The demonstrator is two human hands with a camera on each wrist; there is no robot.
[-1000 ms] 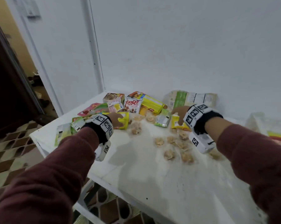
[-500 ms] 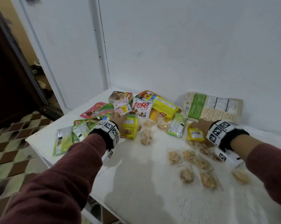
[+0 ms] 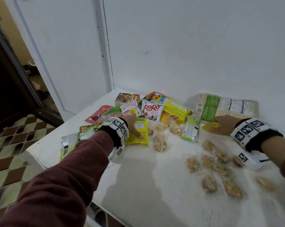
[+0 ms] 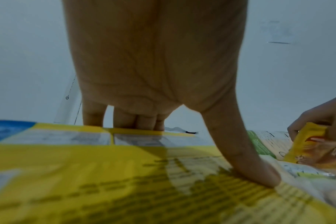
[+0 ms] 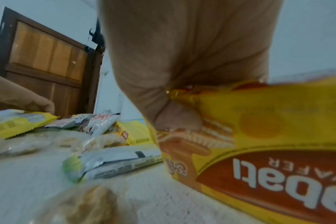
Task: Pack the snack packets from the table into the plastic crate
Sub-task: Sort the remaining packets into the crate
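Many snack packets lie at the back of the white table [image 3: 155, 190]. My left hand [image 3: 133, 124] lies on a yellow packet [image 3: 139, 136]. In the left wrist view its fingers [image 4: 125, 121] curl over the packet's [image 4: 86, 174] far edge, and the thumb presses on top. My right hand [image 3: 223, 125] grips a yellow wafer packet [image 3: 211, 125] beside a large green and white bag [image 3: 227, 107]. The right wrist view shows the thumb [image 5: 175, 119] pinching that packet [image 5: 269, 136], which is tilted up. No crate is in view.
Several clear-wrapped nut clusters [image 3: 209, 161] are scattered below my right wrist. A green and silver sachet [image 3: 191, 131] lies between my hands. A white Poro packet [image 3: 151, 110] and other packets sit behind my left hand. The table's left edge drops to a tiled floor [image 3: 10, 153].
The view has swung left and closer, so the crate's edge at far right has left the frame. My right hand has drawn the wafer packet right, away from the sachet. My left hand stays on its packet.
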